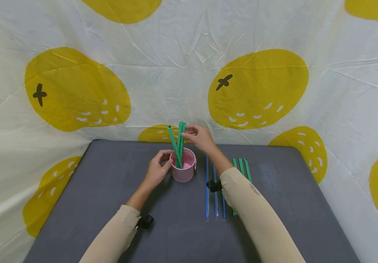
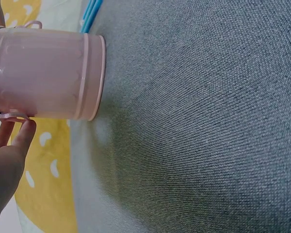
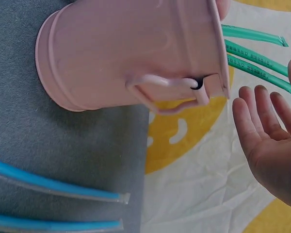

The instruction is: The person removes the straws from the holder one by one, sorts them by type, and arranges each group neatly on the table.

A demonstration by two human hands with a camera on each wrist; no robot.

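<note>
A small pink bucket [image 1: 184,168] stands upright near the back of the grey desk [image 1: 110,204], between the two hands. The left hand [image 1: 157,170] rests against its left side, fingers curved about the wall. The right hand [image 1: 199,137] is above and just behind the rim, fingers loosely spread beside the tops of the green strips [image 1: 178,144] standing in it. The bucket is smooth and ribbed, with a thin wire handle; the desk cover is finely woven. Blue strips [image 1: 214,193] and more green ones [image 1: 241,166] lie flat to the right
</note>
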